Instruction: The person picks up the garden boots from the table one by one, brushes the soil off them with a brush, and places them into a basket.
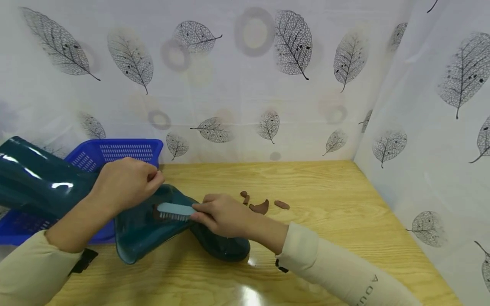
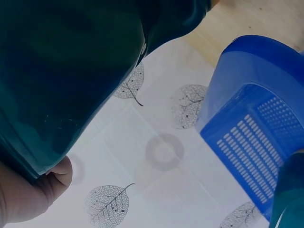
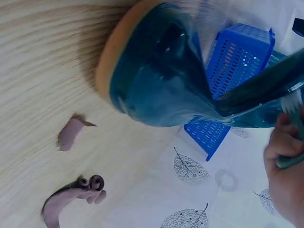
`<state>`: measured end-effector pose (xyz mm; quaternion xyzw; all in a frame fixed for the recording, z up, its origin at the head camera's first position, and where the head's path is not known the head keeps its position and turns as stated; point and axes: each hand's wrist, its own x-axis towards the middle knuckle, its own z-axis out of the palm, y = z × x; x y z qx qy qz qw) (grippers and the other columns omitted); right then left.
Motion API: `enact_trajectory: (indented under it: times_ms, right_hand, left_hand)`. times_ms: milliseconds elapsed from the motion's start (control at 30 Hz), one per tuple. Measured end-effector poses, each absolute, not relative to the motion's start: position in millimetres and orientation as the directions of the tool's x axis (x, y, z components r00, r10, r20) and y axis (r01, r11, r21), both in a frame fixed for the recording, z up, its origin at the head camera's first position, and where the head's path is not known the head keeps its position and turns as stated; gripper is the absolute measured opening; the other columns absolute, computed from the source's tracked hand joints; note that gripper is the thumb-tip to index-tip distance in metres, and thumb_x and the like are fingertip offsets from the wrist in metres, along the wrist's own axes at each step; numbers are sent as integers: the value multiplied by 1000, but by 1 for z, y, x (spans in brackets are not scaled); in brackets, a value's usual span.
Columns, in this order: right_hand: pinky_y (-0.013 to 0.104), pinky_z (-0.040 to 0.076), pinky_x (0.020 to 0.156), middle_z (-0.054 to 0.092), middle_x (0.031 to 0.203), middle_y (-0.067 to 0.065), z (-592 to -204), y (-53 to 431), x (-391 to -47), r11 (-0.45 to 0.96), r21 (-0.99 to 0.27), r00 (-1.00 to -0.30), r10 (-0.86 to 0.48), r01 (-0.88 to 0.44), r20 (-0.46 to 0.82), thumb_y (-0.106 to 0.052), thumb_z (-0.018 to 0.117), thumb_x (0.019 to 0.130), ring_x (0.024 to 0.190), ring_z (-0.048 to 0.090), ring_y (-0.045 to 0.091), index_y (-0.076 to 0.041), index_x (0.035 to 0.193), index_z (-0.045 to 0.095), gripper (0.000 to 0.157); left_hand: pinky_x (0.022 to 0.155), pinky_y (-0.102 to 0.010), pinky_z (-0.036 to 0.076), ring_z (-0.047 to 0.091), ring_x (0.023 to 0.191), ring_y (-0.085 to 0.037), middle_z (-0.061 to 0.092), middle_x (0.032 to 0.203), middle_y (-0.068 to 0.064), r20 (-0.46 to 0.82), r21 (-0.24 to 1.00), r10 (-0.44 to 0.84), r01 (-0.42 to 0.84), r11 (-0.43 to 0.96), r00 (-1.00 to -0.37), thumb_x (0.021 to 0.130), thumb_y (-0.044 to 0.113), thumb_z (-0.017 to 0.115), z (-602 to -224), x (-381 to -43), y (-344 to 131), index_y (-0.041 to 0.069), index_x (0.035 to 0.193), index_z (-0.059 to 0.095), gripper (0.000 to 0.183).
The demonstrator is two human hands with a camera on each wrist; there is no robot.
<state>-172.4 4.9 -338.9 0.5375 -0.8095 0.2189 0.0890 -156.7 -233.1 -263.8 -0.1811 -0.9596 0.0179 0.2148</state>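
Observation:
A dark green rubber boot (image 1: pixel 143 236) lies over the table with its toe (image 1: pixel 226 246) pointing right and its shaft opening toward the lower left. My left hand (image 1: pixel 124 185) grips the upper edge of the shaft; in the left wrist view curled fingers (image 2: pixel 59 178) show at the boot's edge. A light blue brush (image 1: pixel 176 209) is pinched in my right hand (image 1: pixel 226 214), bristles down against the shaft, beside a brown smear (image 1: pixel 156 211). The right wrist view shows the boot's tan sole (image 3: pixel 107 66) and the right hand (image 3: pixel 287 185) round the brush handle.
A blue plastic basket (image 1: pixel 128 144) stands at the left, a second green boot (image 1: pixel 42 178) lying across it. Several brown clay-like pieces (image 1: pixel 261 207) lie on the wooden table (image 1: pixel 325 238) behind the right hand. Leaf-patterned cloth (image 1: pixel 229 93) hangs behind and at the right.

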Motion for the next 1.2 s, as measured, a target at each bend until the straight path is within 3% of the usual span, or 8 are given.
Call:
enact_trajectory:
  times_ms: [133,233,433,700,833,967,1200]
  right_hand:
    - [12,46,67,66,92,3,-338,-2,-173,397,-254,-471,-756,-882,455,-26,48,97,73,59,6,-6,119,63,33]
    - [12,45,64,65,86,2,-339,-11,-173,420,-229,-478,-746,-878,464,-26,48,98,71,58,6,-6,114,66,32]
    - [10,38,57,60,76,0,-346,-21,-170,382,-209,-436,-781,-900,447,-25,48,97,62,50,2,-7,101,69,28]
    - [8,44,70,67,84,2,-335,-3,-176,291,-270,-361,-893,-918,268,-27,48,98,69,58,3,-6,116,65,32]
    - [8,44,72,65,80,-1,-331,7,-177,257,-277,-322,-920,-926,224,-28,48,98,67,56,1,-8,114,66,32]
    - [8,44,69,66,80,-1,-336,7,-176,239,-247,-304,-912,-939,276,-27,51,96,66,56,1,-8,113,67,30]
    - [8,44,63,68,86,0,-349,-7,-168,326,-162,-364,-828,-931,427,-32,57,92,69,59,3,-8,112,68,33]
  left_hand:
    - [39,-24,23,32,40,-10,34,44,6,415,-106,349,336,936,-840,86,27,53,-264,-157,-233,21,45,39,44]
    - [39,-24,22,30,40,-10,33,43,6,438,-94,347,341,935,-829,86,26,53,-264,-158,-231,21,45,38,44]
    - [38,-24,19,28,38,-10,31,42,5,505,-71,327,339,938,-799,85,24,53,-265,-158,-226,20,44,38,44]
    - [38,-24,20,28,37,-10,30,42,5,510,-64,318,334,940,-799,84,21,52,-264,-158,-229,19,44,36,43]
    - [38,-24,20,28,37,-9,30,41,5,506,-50,314,336,941,-803,84,20,51,-265,-159,-230,19,44,35,43]
    - [38,-24,19,27,37,-9,30,41,5,500,-34,306,334,942,-810,84,19,50,-266,-158,-232,19,44,35,43]
    - [41,-24,21,29,39,-9,30,43,5,455,2,296,333,943,-840,85,17,50,-269,-160,-232,17,45,37,42]
